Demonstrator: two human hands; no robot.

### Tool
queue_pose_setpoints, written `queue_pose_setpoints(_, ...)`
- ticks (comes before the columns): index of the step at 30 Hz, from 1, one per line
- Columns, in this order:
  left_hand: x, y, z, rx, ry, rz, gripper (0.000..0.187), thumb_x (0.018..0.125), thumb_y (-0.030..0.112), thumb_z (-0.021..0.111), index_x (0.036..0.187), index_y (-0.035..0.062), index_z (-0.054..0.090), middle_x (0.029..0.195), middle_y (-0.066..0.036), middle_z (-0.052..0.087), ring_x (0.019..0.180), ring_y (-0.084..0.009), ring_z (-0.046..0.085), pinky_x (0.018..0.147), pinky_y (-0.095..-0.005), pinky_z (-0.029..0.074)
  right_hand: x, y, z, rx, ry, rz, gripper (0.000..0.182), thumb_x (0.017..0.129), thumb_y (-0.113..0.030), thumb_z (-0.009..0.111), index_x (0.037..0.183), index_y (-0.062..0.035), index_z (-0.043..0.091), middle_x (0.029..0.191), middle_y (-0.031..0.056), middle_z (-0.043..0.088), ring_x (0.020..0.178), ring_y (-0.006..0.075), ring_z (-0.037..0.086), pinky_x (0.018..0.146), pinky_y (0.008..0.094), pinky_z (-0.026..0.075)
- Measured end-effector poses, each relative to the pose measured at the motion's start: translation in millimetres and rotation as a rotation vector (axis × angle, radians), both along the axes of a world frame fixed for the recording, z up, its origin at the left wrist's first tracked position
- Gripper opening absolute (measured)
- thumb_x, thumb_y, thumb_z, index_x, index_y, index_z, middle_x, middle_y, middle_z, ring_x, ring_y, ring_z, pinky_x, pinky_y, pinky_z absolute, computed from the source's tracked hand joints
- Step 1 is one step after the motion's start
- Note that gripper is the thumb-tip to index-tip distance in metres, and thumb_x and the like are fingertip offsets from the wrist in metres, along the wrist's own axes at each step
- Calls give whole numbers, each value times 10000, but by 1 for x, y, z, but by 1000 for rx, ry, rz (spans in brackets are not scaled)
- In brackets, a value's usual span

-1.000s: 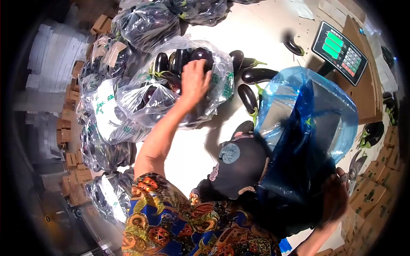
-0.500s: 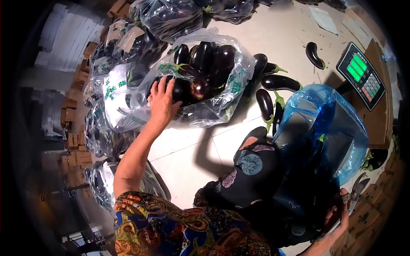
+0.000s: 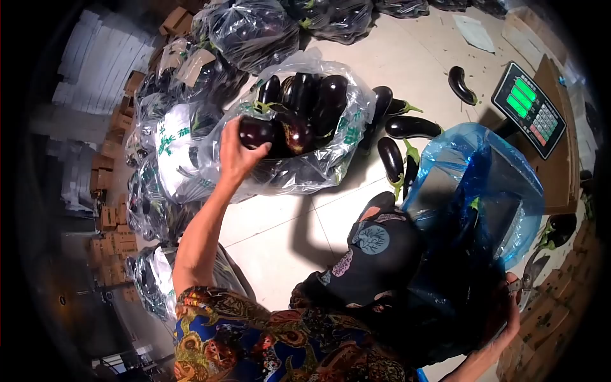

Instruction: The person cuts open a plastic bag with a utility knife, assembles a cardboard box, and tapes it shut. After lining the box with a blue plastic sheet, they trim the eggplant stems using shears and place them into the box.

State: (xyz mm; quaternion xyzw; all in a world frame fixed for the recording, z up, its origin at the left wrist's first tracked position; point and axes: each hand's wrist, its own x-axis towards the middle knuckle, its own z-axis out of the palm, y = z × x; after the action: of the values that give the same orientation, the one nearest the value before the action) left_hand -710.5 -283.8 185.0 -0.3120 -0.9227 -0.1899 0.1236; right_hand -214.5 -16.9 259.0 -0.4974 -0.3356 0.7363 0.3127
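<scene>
A clear plastic bag (image 3: pixel 356 95) with green print stands open on the floor, holding several dark eggplants. My left hand (image 3: pixel 238 153) is closed round the end of one eggplant (image 3: pixel 258 132) at the bag's left side. At the lower right, my right hand (image 3: pixel 511 305) has its fingers wrapped round the handles of pruning shears (image 3: pixel 533 272), beside the open blue plastic bag (image 3: pixel 429 159). Part of that hand is in shadow. A green stem shows inside the blue bag.
Loose eggplants (image 3: pixel 412 127) lie between the two bags, and another (image 3: pixel 461 85) farther back. A scale display (image 3: pixel 528 108) stands at the right by cardboard. Filled bags (image 3: pixel 254 32) line the back and left. Cardboard boxes (image 3: pixel 118 248) are at far left.
My left hand has gone from lying spread over the eggplant to gripping its end, and the eggplant's end now shows between thumb and fingers. The view has shifted slightly.
</scene>
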Motion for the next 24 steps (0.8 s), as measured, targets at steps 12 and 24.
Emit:
queue_pose_setpoints(12,90,49,75,1493,-1525,-376,757,795,427,678,1396,86,368,1381,-228,420,1195,-452,489,753,-608,569,1,-8,-7,103,37,141,490,792,-138,570,1266,-34,501,988,55,557,948,151,549,899,230,391)
queue_pose_setpoints(24,189,177,54,1308,-2335,-742,886,741,538,716,1433,109,366,1467,-233,329,1329,-490,316,951,-728,344,27,-7,-1,639,-92,370,687,808,-293,671,1333,38,376,1222,186,477,1134,274,487,977,383,377)
